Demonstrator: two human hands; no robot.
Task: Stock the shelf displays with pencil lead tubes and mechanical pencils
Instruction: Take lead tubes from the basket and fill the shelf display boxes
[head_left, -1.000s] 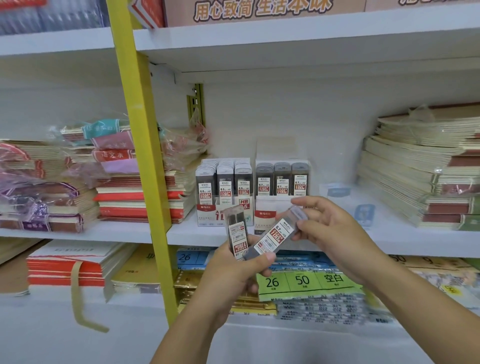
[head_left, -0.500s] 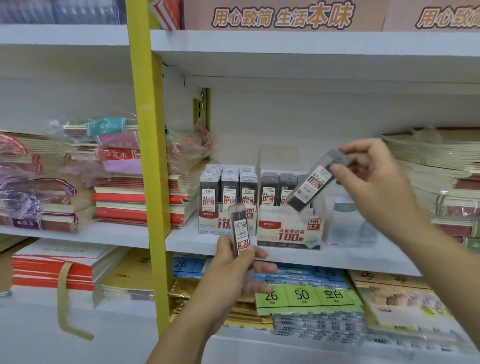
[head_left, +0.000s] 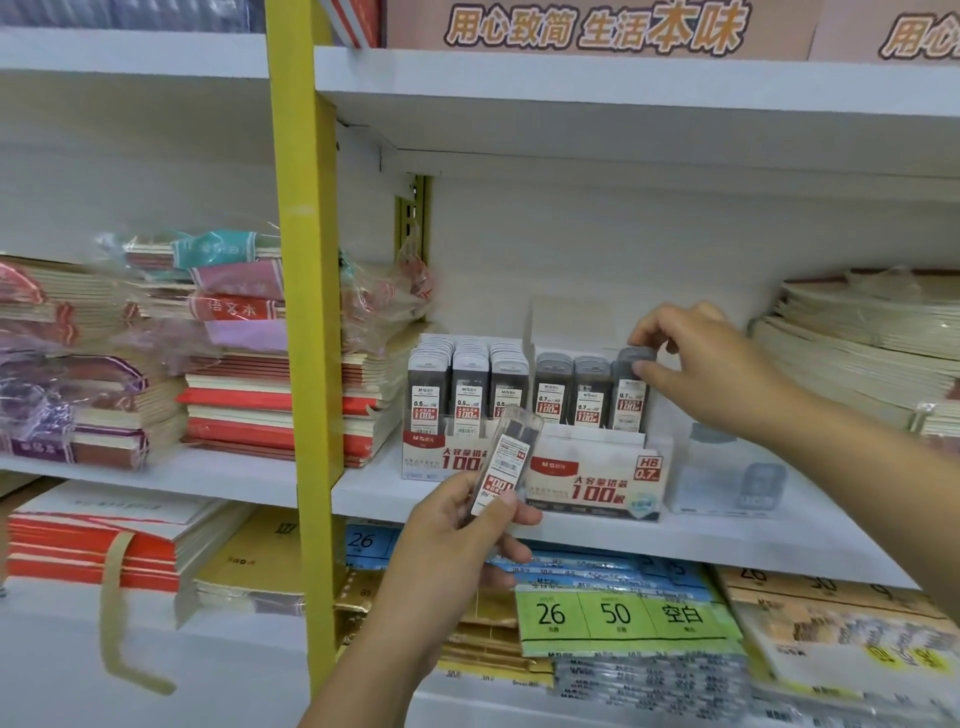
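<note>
Two white display boxes of pencil lead tubes stand on the middle shelf: a full 0.5 box (head_left: 457, 452) on the left and a 0.7 box (head_left: 597, 483) on the right. My right hand (head_left: 696, 364) pinches the top of a grey lead tube (head_left: 631, 389) standing upright in the rightmost slot of the 0.7 box, beside two other tubes. My left hand (head_left: 457, 540) holds another lead tube (head_left: 506, 457) tilted, in front of the boxes, just below the shelf edge.
A yellow upright post (head_left: 306, 312) splits the shelving left of the boxes. Wrapped notebook stacks (head_left: 234, 364) lie to the left, tan notebook stacks (head_left: 857, 338) to the right. A pale clear box (head_left: 727, 478) sits right of the 0.7 box. Green price labels (head_left: 618, 616) lie on the shelf below.
My right hand carried its tube from in front of my chest up to the 0.7 box and stood it upright in the right slot. My left hand kept its tube, nearly still.
</note>
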